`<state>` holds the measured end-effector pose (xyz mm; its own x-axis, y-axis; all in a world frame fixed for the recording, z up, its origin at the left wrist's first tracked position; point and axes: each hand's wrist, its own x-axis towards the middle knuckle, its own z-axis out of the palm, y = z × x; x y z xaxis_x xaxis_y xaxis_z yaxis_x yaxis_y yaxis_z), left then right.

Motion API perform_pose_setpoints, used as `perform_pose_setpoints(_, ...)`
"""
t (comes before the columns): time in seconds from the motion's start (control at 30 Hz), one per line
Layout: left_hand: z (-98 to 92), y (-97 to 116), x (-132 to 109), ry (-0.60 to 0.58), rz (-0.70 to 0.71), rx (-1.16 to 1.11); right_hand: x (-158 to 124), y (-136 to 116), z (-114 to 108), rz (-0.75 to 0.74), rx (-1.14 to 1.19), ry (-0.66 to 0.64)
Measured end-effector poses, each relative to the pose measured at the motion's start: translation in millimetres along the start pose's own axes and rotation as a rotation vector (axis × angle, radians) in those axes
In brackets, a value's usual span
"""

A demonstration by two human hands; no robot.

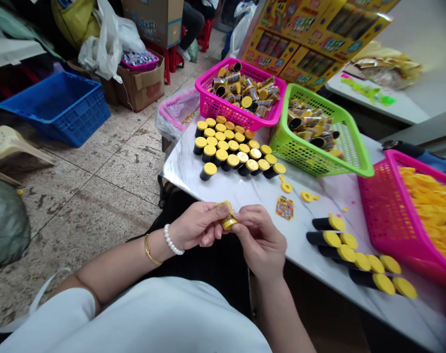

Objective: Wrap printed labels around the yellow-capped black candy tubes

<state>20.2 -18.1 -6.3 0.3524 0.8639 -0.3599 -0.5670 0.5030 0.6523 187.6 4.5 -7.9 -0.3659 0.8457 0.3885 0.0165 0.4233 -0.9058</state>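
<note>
Over my lap, at the table's front edge, both hands meet around a small yellow-wrapped tube [228,221]. My left hand [198,224], with a pearl bracelet at the wrist, is closed on its left side. My right hand [262,241] pinches its right side between thumb and fingers. Fingers hide part of the tube, so its ends cannot be made out fully. Beyond the hands, several black tubes with yellow caps [209,170] stand upright in a cluster. Right of my right hand lie a small stack of printed stickers [284,208] and yellow ring-shaped pieces [286,187].
A pink basket [223,115] and a green basket [314,162] hold wrapped tubes. Another pink basket [384,215] holds yellow plastic parts. More capped black tubes [324,239] lie on the white table [300,255] at right. A blue crate [57,108] stands on the floor.
</note>
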Motion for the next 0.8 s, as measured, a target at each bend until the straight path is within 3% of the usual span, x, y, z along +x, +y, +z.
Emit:
perform_pose_setpoints(0.23, -1.6, -7, 2, 0.018, 0.029, -0.006, 10, -10, -6, 0.039, -0.072, -0.146)
perform_pose_setpoints(0.43, 2.0, 3, 7, -0.021, 0.108, 0.070, 51, -42, -15, -0.048, -0.297, -0.310)
perform_pose_setpoints(0.5, 0.9, 10, 2, 0.037, 0.167, 0.138, 78, -51, -31, -0.148, -0.440, -0.264)
perform_pose_setpoints(0.6, -6.8, 21, -12, 0.240, 0.343, 0.316, 117, -54, -66, -0.271, -0.694, 0.136)
perform_pose_setpoints(0.63, -10.8, 24, -17, 0.302, 0.402, 0.376, 123, -51, -78, -0.270, -0.764, 0.215)
perform_pose_setpoints(0.7, -20.1, 26, -26, 0.377, 0.466, 0.464, 120, -39, -95, -0.230, -0.895, 0.266)
perform_pose_setpoints(0.8, -32.0, 20, -33, 0.406, 0.434, 0.513, 84, -7, -100, -0.055, -1.039, 0.221)
